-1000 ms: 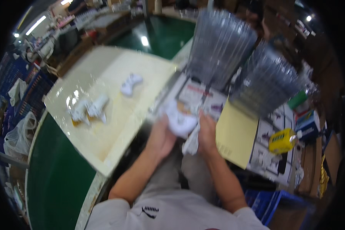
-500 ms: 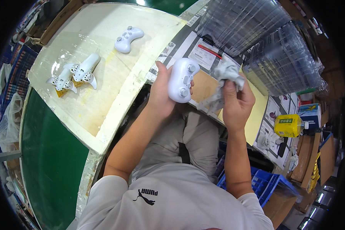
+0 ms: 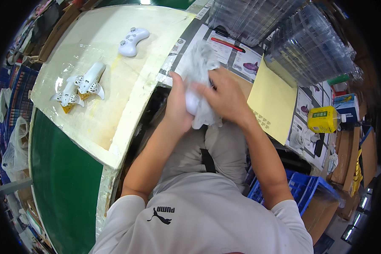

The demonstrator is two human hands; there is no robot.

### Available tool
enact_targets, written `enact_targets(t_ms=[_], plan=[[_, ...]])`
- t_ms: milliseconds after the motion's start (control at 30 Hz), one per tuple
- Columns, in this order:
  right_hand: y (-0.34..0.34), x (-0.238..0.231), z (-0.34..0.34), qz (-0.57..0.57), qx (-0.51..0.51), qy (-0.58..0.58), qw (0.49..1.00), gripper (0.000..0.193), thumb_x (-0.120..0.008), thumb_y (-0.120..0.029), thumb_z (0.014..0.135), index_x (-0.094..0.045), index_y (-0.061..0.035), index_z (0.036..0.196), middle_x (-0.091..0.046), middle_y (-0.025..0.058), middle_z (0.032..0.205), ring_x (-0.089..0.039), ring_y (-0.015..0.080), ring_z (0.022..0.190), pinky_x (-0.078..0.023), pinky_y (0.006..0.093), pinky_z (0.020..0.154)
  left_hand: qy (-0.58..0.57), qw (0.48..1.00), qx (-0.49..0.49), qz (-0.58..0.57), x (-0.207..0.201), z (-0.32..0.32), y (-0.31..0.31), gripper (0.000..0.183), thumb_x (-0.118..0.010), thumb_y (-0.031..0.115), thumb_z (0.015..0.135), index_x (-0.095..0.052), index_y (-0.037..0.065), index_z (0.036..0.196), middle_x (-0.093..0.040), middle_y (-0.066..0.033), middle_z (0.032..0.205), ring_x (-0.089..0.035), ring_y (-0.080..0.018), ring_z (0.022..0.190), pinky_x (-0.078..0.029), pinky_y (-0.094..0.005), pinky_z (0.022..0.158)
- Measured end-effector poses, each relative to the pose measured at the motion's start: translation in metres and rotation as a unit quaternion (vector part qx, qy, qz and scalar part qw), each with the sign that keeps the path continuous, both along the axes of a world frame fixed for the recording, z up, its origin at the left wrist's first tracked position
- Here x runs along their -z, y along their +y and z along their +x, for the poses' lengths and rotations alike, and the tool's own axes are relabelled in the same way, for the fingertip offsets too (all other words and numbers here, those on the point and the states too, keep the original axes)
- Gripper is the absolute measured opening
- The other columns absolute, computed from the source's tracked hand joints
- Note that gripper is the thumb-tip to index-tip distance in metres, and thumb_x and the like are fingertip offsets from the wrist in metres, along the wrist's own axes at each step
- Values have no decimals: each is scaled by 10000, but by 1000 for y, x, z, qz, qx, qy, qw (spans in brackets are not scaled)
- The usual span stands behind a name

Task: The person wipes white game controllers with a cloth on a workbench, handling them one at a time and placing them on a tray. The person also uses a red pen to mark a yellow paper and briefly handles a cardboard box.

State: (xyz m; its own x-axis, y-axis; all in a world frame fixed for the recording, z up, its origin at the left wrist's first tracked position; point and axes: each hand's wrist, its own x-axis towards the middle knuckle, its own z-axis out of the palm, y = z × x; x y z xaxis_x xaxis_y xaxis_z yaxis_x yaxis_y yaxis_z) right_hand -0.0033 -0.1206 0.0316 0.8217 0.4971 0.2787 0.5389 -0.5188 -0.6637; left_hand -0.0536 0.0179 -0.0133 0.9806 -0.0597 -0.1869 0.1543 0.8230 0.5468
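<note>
A white game controller rests in my left hand, whose fingers wrap behind it and whose thumb stands up along its side. My right hand presses a crumpled pale grey cloth over the controller's face, hiding the sticks and most of the buttons. Another white controller lies on the cream tabletop to the left. Farther left sit two small white winged toys with yellow parts beneath them.
Stacks of clear plastic trays stand at the back right. Near them lie a red pen, printed sheets and a yellow sheet. A yellow bottle is farther right, beside cardboard boxes. A blue crate sits low by my right arm.
My right hand has moved left with the cloth, from beside the controller onto its face. The left hand still holds the controller. The whole view has shifted slightly.
</note>
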Motion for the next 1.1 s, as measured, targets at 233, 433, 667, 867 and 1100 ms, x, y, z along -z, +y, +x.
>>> enact_targets(t_ms=[233,433,667,867,1100], plan=[[-9,16,0,39,100,-16,994,292,-618,-298,938,-739,-125,1140,-694,189,1012,-697,399,898,-553,487,774,8,995,-34,95,6,-8,-23,583,-381,565,1105,-549,95,1405,-644,-88,1326,-652,-231,1206,-556,-407,992],[-53,5,57,223,195,9,955,251,-621,-173,1007,-708,-25,1190,-680,63,792,-647,154,673,-508,324,580,-19,994,104,19,-14,-10,-5,808,-204,727,1055,-543,64,1368,-669,-135,966,-671,-258,760,-569,-410,633],[-97,-33,26,419,211,41,882,232,-640,-83,996,-694,-6,1208,-705,32,940,-639,86,790,-512,230,691,7,993,114,-22,-6,-2,-3,871,-229,774,1025,-554,23,1323,-664,-156,905,-667,-269,723,-569,-442,629],[-40,-16,-31,48,54,-152,986,378,-720,-237,867,-694,-74,1208,-621,237,1326,-623,421,1164,-482,488,1017,8,999,19,31,-15,-6,-21,806,-223,707,1067,-492,73,1487,-649,-127,1283,-655,-258,1166,-552,-420,977],[-23,21,20,103,117,161,975,356,-555,-329,995,-720,-19,940,-698,192,836,-674,354,700,-543,463,668,-55,921,-25,384,-11,-24,-25,669,-380,580,1108,-515,-15,1382,-649,-125,1239,-643,-170,1064,-536,-350,943]])
